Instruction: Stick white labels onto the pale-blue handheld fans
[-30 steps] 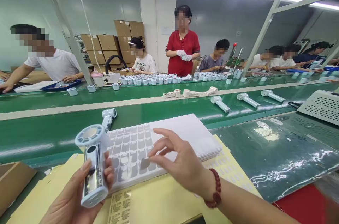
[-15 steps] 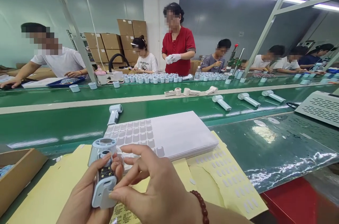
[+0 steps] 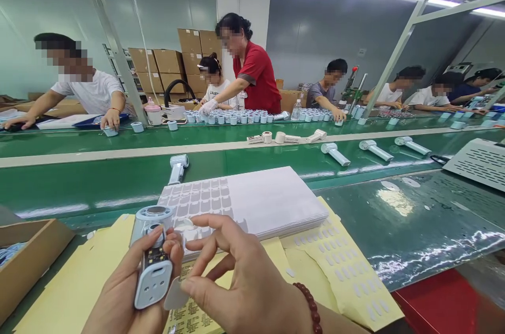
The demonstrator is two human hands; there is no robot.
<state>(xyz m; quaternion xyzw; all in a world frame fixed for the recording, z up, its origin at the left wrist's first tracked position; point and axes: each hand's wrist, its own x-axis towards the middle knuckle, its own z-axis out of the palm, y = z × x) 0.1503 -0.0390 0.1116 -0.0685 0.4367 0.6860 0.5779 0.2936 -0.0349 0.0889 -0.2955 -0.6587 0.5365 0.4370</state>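
The right hand (image 3: 244, 276) is now holding a grey sticker (image 3: 176, 296) just beside the lower end of the light-blue device (image 3: 153, 276); half a second ago that sticker was lying over the device's end face, which is now showing its slot and small holes. The left hand (image 3: 126, 276) is staying wrapped around the device, thumb pressing along the front. Across the green belt (image 3: 244, 163), a co-worker in red (image 3: 258, 76), who was standing with gloved hands together, is now leaning over and reaching toward the rows of blue cups (image 3: 244, 117). At the far left, another co-worker (image 3: 84, 92) is now gripping a cup by the belt's edge.

The right thumb is resting on the sticker's edge while the forefinger is reaching out, parted from it; which finger is backing the thumb is staying hidden. The left palm is covering the device's back, and the lower frame edge is cutting off both arms. The cardboard tray (image 3: 35, 255) is running out of view at left.

Small dark print is filling the yellow label sheet (image 3: 189, 318) beneath the hands, too fine for reading. Letters on a white shirt (image 3: 216, 91) are showing only partly, "PX" among them.
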